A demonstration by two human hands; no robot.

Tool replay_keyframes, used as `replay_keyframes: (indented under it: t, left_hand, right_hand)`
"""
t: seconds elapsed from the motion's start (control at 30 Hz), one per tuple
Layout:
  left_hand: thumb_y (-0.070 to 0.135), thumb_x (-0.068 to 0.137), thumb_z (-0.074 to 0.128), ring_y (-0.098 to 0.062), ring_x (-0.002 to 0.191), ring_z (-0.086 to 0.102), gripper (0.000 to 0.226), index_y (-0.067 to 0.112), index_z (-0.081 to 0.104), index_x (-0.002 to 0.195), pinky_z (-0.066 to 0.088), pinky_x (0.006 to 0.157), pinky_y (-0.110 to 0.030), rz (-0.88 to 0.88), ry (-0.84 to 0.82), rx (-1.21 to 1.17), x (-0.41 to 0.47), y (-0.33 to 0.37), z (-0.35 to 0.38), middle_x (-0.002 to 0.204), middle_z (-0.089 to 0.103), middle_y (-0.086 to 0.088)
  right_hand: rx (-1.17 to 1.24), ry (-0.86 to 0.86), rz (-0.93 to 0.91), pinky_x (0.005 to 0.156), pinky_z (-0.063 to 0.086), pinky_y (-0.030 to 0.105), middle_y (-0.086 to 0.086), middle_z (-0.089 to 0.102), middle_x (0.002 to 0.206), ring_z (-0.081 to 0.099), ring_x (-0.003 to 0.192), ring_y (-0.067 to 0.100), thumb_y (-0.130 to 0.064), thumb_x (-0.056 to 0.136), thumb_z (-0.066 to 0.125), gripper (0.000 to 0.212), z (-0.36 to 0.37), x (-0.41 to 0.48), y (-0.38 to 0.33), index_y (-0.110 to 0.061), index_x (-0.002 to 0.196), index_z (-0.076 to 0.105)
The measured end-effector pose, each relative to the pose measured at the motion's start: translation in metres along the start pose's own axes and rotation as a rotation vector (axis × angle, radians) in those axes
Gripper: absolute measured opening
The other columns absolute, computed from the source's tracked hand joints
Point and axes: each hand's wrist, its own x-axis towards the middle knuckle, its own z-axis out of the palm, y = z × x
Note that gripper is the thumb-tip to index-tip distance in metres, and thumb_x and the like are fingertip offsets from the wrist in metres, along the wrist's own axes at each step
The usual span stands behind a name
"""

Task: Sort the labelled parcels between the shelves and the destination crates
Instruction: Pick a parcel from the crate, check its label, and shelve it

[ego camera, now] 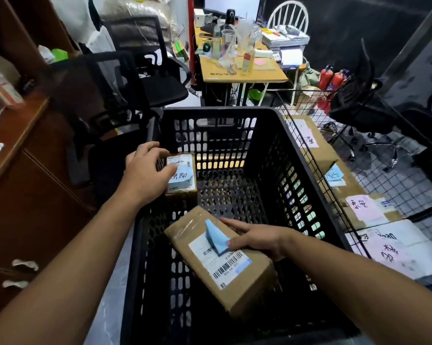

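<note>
Left hand (147, 168): fingers curled over small parcel (182, 180), which sits under them in the crate (234, 115) corner. Right hand (257, 239) grips the long parcel (210, 265) beneath it, thumb on the loose blue label (213, 235). Stiff cardboard, likely light, and the tape looks slick, so take the edges, not the label.

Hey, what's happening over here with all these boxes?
A person is sorting parcels in a black crate. Their left hand grips a small parcel with a blue label against the crate's left wall; their right hand holds a larger brown parcel, thumb on its blue note. More labelled parcels sit in the wire basket alongside.
</note>
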Motion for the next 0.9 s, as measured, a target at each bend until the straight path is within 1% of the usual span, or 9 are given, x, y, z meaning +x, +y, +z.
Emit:
replay_keyframes:
  t: [0.13, 0.2, 0.27, 0.33, 0.43, 0.5, 0.63, 0.77, 0.9]
  left_hand:
    - [0.032, 0.093, 0.062, -0.028, 0.14, 0.026, 0.04, 0.017, 0.061, 0.13, 0.021, 0.114, -0.035, -0.006, 0.026, -0.004, -0.001, -0.001, 0.0, 0.152, 0.039, 0.002]
    - [0.033, 0.094, 0.061, -0.027, 0.141, 0.025, 0.04, 0.018, 0.06, 0.131, 0.02, 0.114, -0.034, -0.007, 0.032, -0.004, -0.001, -0.001, 0.0, 0.152, 0.039, 0.003]
    - [0.033, 0.094, 0.062, -0.027, 0.141, 0.025, 0.04, 0.017, 0.061, 0.13, 0.019, 0.114, -0.033, 0.0, 0.04, 0.013, -0.001, -0.002, 0.002, 0.152, 0.04, 0.002]
    - [0.034, 0.094, 0.062, -0.027, 0.142, 0.026, 0.04, 0.017, 0.061, 0.13, 0.019, 0.112, -0.031, -0.001, 0.044, 0.025, -0.002, -0.002, 0.002, 0.152, 0.04, 0.002]
    - [0.036, 0.093, 0.062, -0.026, 0.142, 0.028, 0.04, 0.017, 0.062, 0.128, 0.018, 0.11, -0.027, 0.011, 0.044, 0.035, -0.001, -0.003, 0.003, 0.151, 0.041, 0.002]
    - [0.037, 0.093, 0.062, -0.027, 0.142, 0.028, 0.04, 0.017, 0.061, 0.128, 0.019, 0.114, -0.033, 0.01, 0.029, 0.062, 0.0, -0.003, 0.002, 0.152, 0.041, 0.001]
    - [0.038, 0.093, 0.062, -0.027, 0.143, 0.025, 0.041, 0.018, 0.06, 0.129, 0.021, 0.116, -0.04, 0.005, 0.008, 0.083, -0.002, -0.002, 0.0, 0.153, 0.038, 0.002]
    - [0.04, 0.093, 0.059, -0.025, 0.141, 0.027, 0.046, 0.02, 0.055, 0.134, 0.025, 0.114, -0.045, 0.016, 0.01, 0.086, -0.003, -0.001, 0.0, 0.151, 0.04, 0.004]
    - [0.036, 0.092, 0.061, -0.026, 0.137, 0.033, 0.049, 0.018, 0.053, 0.137, 0.026, 0.112, -0.037, 0.056, 0.029, 0.1, -0.004, -0.002, -0.001, 0.145, 0.045, 0.0]
  right_hand:
    - [0.064, 0.009, -0.032, 0.085, 0.061, 0.042, 0.015, 0.065, 0.133, 0.073, 0.098, 0.029, -0.017, 0.093, 0.073, 0.078, -0.001, -0.01, -0.014, -0.043, 0.155, 0.033]
    - [0.054, 0.021, -0.056, 0.09, 0.059, 0.044, 0.015, 0.069, 0.127, 0.072, 0.1, 0.03, -0.022, 0.095, 0.071, 0.076, -0.002, -0.01, -0.015, -0.043, 0.155, 0.03]
    - [0.052, 0.069, -0.083, 0.098, 0.055, 0.049, 0.013, 0.069, 0.127, 0.071, 0.106, 0.031, -0.03, 0.09, 0.075, 0.083, 0.002, -0.004, -0.012, -0.045, 0.156, 0.026]
    - [0.045, 0.158, -0.128, 0.095, 0.057, 0.046, 0.005, 0.069, 0.122, 0.073, 0.102, 0.028, -0.035, 0.086, 0.078, 0.092, 0.015, 0.007, -0.003, -0.042, 0.157, 0.021]
    - [0.01, 0.204, -0.207, 0.087, 0.06, 0.038, 0.001, 0.066, 0.121, 0.071, 0.1, 0.02, -0.025, 0.091, 0.076, 0.091, 0.05, 0.025, 0.017, -0.032, 0.158, 0.015]
    - [-0.02, 0.172, -0.194, 0.091, 0.06, 0.041, 0.008, 0.064, 0.131, 0.069, 0.107, 0.023, -0.014, 0.089, 0.076, 0.094, 0.064, 0.045, 0.026, -0.029, 0.156, 0.013]
    - [0.023, 0.232, -0.199, 0.093, 0.058, 0.052, 0.009, 0.065, 0.131, 0.068, 0.112, 0.028, -0.005, 0.089, 0.072, 0.072, 0.07, 0.069, 0.031, -0.021, 0.145, 0.029]
    - [0.043, 0.268, -0.28, 0.095, 0.057, 0.05, 0.011, 0.061, 0.138, 0.067, 0.114, 0.026, -0.004, 0.089, 0.073, 0.087, 0.063, 0.073, 0.028, -0.037, 0.151, 0.022]
    - [-0.347, 0.281, -0.246, 0.097, 0.057, 0.041, 0.0, 0.034, 0.148, 0.06, 0.119, 0.023, -0.02, 0.085, 0.077, 0.103, 0.07, 0.072, 0.029, -0.051, 0.157, 0.01]
